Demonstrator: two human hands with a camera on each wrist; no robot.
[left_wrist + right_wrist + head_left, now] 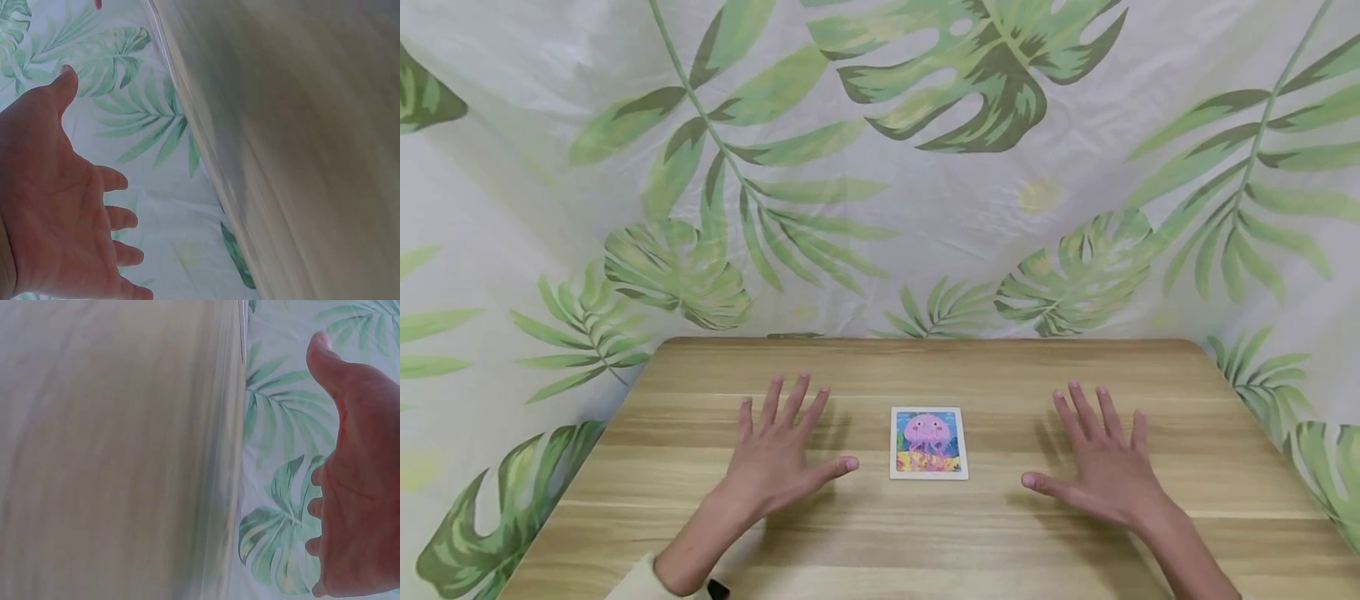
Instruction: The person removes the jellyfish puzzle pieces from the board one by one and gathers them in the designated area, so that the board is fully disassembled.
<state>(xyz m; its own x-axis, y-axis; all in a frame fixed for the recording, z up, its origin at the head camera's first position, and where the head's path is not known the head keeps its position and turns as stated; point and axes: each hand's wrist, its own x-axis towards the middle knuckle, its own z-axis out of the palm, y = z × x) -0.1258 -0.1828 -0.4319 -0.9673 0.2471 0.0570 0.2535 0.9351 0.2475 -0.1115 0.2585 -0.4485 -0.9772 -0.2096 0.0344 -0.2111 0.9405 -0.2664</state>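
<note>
A small white-bordered card with a pink jellyfish picture [928, 443] lies flat near the middle of the wooden table [925, 533]. To its left my left hand [778, 458] hovers over the tabletop, fingers spread and thumb pointing toward the card. On the other side my right hand [1105, 467] is held the same way, apart from the card. Neither hand holds anything. In the left wrist view the left palm [59, 200] shows bare, with straight fingers. The right wrist view shows the right palm [359, 500], also bare.
A pale cloth with green leaf prints [850, 208] hangs behind the table and down both its sides. The table's far edge [925, 340] runs along the foot of that cloth. Below the left sleeve [651, 581], a small black object [718, 590] peeks out.
</note>
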